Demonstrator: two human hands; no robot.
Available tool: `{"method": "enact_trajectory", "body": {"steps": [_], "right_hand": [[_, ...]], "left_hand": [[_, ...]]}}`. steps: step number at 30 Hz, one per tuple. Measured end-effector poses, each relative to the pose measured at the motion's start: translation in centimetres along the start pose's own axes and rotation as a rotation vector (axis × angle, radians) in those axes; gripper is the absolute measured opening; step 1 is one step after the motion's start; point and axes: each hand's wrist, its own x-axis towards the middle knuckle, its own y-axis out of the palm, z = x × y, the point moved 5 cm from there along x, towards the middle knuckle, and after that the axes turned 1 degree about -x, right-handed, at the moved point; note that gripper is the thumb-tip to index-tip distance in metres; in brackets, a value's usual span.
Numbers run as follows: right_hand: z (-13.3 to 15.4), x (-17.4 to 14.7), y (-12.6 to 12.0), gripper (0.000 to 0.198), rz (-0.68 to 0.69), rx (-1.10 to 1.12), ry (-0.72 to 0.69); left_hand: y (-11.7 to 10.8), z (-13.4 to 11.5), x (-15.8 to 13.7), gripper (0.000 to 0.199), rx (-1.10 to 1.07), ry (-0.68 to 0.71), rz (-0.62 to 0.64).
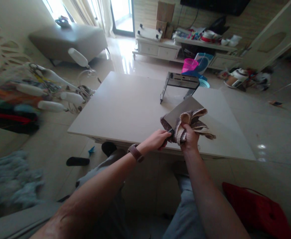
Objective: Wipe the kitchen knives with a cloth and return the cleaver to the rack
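A cleaver with a broad grey blade (182,111) is held over the near right part of the table. My left hand (159,139), with a brown watch strap on the wrist, is closed round its dark handle (171,132). My right hand (190,137) is closed on a bunched brown and cream cloth (179,132), which lies against the blade and wraps partly under its left edge. Folds of the cloth hang out to the right. Just beyond the blade stands a black and silver frame-like rack (182,80) on the table.
The white table (120,106) spans the middle. A chandelier with white lamps (72,97) hangs at the left. Beyond the table are a pink basket (190,64) and a low white cabinet (157,49). A red bag (257,209) lies at lower right, a dark slipper (77,161) at left.
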Motion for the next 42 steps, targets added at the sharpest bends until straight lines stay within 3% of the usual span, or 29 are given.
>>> {"method": "enact_trajectory", "body": {"steps": [4,8,14,20,28,33,42], "right_hand": [[0.2,-0.3,0.4,0.038,-0.010,0.034,0.035],[0.3,-0.7,0.7,0.031,-0.001,0.065,0.060],[0.1,-0.7,0.4,0.032,-0.006,0.003,0.043],[0.7,-0.7,0.3,0.045,-0.004,0.023,0.005],[2.0,1.2,-1.0,0.045,-0.110,0.108,-0.027],[2.2,2.9,-2.3,0.040,-0.151,0.129,-0.010],[0.9,0.4,-0.3,0.036,-0.033,0.039,0.072]], "left_hand": [[-1.0,-0.9,-0.2,0.040,0.330,0.164,-0.185],[-1.1,-1.3,-0.8,0.038,0.637,0.179,-0.347],[-0.3,-1.6,-1.3,0.033,0.911,0.186,-0.383],[-0.1,-1.4,-0.9,0.036,0.872,0.204,-0.356],[0.2,-2.1,-1.0,0.041,0.662,0.273,-0.240],[0.3,-1.2,-0.9,0.043,0.490,0.227,-0.157],[0.1,-0.7,-0.2,0.043,0.475,0.227,-0.264]]}}
